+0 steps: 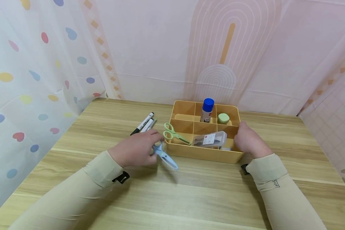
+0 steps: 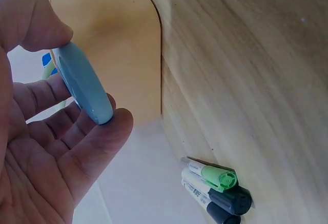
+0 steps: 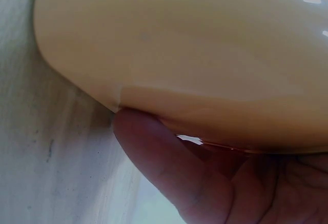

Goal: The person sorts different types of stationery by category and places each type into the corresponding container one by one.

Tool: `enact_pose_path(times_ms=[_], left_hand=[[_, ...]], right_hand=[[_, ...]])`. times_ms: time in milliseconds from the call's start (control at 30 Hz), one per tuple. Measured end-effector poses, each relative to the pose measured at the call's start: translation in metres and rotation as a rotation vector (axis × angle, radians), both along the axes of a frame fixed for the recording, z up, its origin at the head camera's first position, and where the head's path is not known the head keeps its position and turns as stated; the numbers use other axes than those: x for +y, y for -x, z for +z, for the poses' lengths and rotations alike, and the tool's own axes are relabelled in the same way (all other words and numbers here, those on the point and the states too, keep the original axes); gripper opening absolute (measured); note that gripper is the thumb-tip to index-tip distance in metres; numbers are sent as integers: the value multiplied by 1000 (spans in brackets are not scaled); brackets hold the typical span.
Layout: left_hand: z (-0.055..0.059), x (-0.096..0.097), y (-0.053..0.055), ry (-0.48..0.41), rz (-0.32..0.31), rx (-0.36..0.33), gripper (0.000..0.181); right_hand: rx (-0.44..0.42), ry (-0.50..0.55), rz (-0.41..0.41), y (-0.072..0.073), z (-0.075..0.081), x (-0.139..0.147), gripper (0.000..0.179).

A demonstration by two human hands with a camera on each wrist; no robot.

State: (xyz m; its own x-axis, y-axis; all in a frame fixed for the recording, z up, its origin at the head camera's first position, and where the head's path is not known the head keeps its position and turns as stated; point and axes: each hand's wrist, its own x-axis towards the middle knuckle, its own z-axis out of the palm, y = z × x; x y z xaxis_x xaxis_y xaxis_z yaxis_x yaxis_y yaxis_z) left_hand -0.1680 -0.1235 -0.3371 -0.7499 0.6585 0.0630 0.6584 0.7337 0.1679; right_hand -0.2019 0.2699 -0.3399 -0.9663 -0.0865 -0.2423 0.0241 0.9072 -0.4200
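My left hand pinches the handle of light blue scissors, whose covered-looking tip points toward the front right, just off the box's front left corner. In the left wrist view, thumb and fingers grip the rounded blue handle. An orange divided organizer box stands on the table, and my right hand holds its right end. The right wrist view has the thumb against the box's smooth wall. Green scissors lean in the front left compartment.
A clear plastic case lies tilted across the front compartments. At the back are a blue-capped glue stick standing upright and a pale green rounded item. Several markers lie left of the box. A patterned curtain hangs behind.
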Motion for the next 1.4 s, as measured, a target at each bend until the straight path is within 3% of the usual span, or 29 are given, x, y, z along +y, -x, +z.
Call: enact_pose_path(times_ms=[667, 1000, 1400], left_hand=[[9, -3, 5, -56, 88, 23, 49], [12, -1, 7, -89, 122, 112, 51], [14, 4, 9, -110, 151, 154, 51]], right_hand=[[5, 6, -1, 1, -1, 1, 57], [5, 18, 3, 1, -1, 2, 57], [13, 5, 9, 0, -1, 1, 56]])
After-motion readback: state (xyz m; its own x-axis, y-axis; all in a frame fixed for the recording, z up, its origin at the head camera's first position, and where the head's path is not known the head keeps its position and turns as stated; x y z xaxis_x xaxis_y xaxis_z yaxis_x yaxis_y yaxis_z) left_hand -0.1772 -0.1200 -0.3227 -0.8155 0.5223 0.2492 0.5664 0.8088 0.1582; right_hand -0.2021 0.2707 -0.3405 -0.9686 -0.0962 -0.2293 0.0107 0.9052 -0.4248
